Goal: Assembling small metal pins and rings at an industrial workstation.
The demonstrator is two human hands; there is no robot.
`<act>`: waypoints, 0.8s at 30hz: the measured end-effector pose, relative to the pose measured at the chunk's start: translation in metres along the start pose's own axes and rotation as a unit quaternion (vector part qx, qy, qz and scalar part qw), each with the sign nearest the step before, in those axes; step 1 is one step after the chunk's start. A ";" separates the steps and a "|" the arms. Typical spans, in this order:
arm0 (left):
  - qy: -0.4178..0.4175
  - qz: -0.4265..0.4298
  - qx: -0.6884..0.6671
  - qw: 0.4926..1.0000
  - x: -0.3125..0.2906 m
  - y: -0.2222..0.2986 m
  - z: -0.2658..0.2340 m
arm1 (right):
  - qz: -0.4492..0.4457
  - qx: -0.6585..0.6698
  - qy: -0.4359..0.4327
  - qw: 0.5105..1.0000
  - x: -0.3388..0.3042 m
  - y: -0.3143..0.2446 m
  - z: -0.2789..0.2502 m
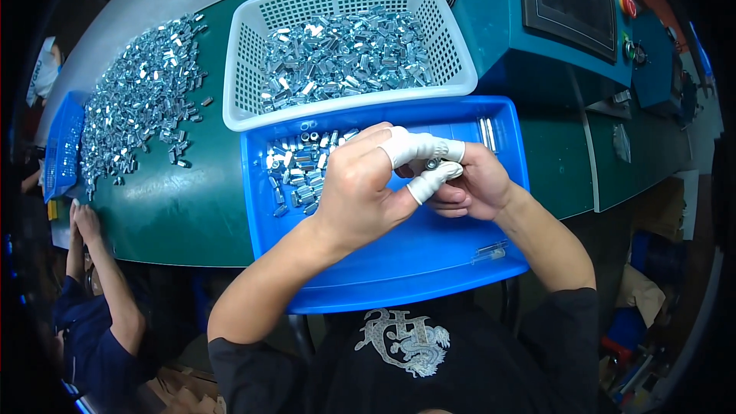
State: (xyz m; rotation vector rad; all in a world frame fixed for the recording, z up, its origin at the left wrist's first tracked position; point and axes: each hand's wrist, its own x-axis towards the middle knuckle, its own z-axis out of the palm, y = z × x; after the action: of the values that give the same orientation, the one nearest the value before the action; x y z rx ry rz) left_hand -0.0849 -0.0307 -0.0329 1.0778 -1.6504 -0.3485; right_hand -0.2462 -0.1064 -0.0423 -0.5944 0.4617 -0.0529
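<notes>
My left hand [360,180] and my right hand [479,184] meet above the blue tray [399,272], with white finger covers on several fingertips. Between the covered fingertips shows the round end of a small metal sleeve [433,162]. The left thumb and forefinger are closed on it. The right hand is curled closed against the same spot; what lies inside its fingers is mostly hidden. Loose shiny metal sleeves [299,169] lie in the tray's left part. A few longer metal pins [488,134] rest at its upper right, and clear thin pieces [489,251] at its lower right.
A white perforated basket [234,80] full of metal sleeves stands behind the tray. More sleeves [146,92] are heaped on the green table [207,215] beside a small blue basket [65,142]. A teal machine [498,23] stands at right. Another person's hands [84,218] are at far left.
</notes>
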 end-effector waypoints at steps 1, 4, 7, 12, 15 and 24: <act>-0.002 -0.001 0.001 1.000 0.001 0.000 -0.001 | -0.001 0.000 0.003 1.000 0.000 0.000 0.000; 0.002 -0.006 0.004 1.000 -0.001 0.000 -0.002 | -0.005 -0.013 0.005 1.000 0.000 0.001 0.000; 0.011 -0.007 0.010 1.000 -0.004 -0.003 -0.003 | -0.009 -0.028 0.036 0.999 0.001 -0.001 0.007; 0.076 -0.060 0.003 0.995 -0.001 -0.009 -0.015 | -0.111 -0.008 0.106 0.988 0.006 -0.001 -0.012; 0.186 -0.155 0.044 0.969 0.010 -0.029 -0.034 | -0.170 -0.040 0.170 0.970 0.005 -0.004 -0.011; -0.187 -0.321 0.420 0.828 0.059 -0.080 -0.060 | -0.196 -0.065 0.177 0.962 -0.001 -0.005 -0.004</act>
State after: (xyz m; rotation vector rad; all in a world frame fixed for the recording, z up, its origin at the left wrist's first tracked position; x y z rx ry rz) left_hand 0.0056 -0.1039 -0.0296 2.3853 -1.7713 -0.2629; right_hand -0.2488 -0.1124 -0.0418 -0.8049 0.6915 -0.5176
